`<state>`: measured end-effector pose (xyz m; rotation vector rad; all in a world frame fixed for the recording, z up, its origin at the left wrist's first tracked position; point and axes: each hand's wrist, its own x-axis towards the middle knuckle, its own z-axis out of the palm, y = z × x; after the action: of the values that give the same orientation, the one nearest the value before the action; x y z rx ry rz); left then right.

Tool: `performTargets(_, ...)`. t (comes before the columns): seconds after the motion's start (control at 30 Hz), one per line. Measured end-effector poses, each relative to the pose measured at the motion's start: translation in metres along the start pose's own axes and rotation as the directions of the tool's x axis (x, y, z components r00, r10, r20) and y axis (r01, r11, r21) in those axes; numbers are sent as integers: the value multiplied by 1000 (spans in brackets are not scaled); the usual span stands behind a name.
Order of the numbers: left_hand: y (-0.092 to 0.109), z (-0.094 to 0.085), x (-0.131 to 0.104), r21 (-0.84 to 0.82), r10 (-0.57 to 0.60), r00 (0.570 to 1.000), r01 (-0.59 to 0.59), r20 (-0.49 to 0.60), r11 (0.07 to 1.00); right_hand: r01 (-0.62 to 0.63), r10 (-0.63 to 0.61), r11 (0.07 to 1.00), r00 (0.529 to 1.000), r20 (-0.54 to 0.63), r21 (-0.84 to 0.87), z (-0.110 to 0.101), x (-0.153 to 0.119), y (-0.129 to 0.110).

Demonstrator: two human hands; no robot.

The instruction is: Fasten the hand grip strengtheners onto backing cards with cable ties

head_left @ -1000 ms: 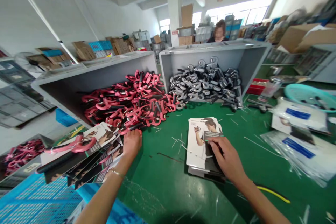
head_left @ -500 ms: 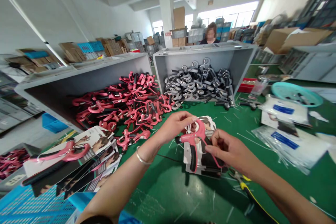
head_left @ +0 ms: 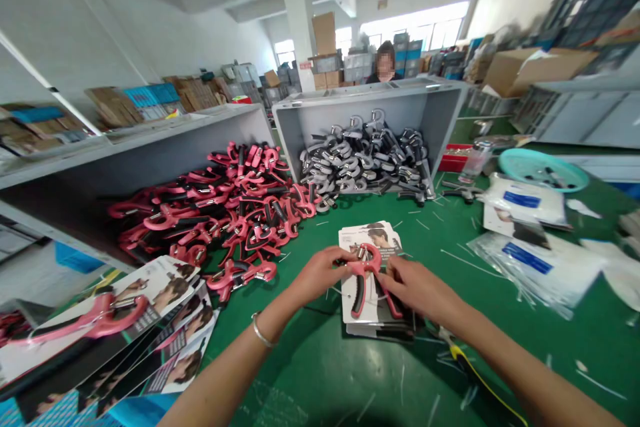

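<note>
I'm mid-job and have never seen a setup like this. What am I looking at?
There's no machine here: a person works bare-handed, and every picture comes from one camera worn on their head, looking forward and down. The left hand and right hand hold a pink hand grip over stacked printed cards on a green table. Farther back are piles of pink grips and gray grips, with two gray bins. Pliers lie near the right forearm.

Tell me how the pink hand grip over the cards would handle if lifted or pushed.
The pink hand grip probably won't flop, though its metal spring suggests the handles would give when squeezed. Their dark padding likely resists slipping. With the handles spread, it seems unlikely to roll.
</note>
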<state>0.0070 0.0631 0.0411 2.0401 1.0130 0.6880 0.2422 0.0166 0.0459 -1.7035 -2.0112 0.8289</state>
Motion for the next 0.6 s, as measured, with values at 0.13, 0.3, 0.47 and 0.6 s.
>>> performTargets(0.13, -2, 4, 7, 37, 29, 997, -27, -69, 999, 72, -97, 969, 991, -96, -236, -7, -19, -4)
performTargets(0.3, -4, 16, 32, 185, 98, 985, -71, -140, 980, 250, -260, 960, 963, -74, -129, 9, -20, -10)
performTargets(0.47, 3, 26, 32, 103, 150, 984, -140, -95, 985, 218, -215, 976, 967, -138, 2, 24, -5, -6)
performTargets(0.6, -1, 31, 23, 23, 100, 986, -97, -131, 995, 211, -181, 971, 954, -238, 110, 26, 2, -2)
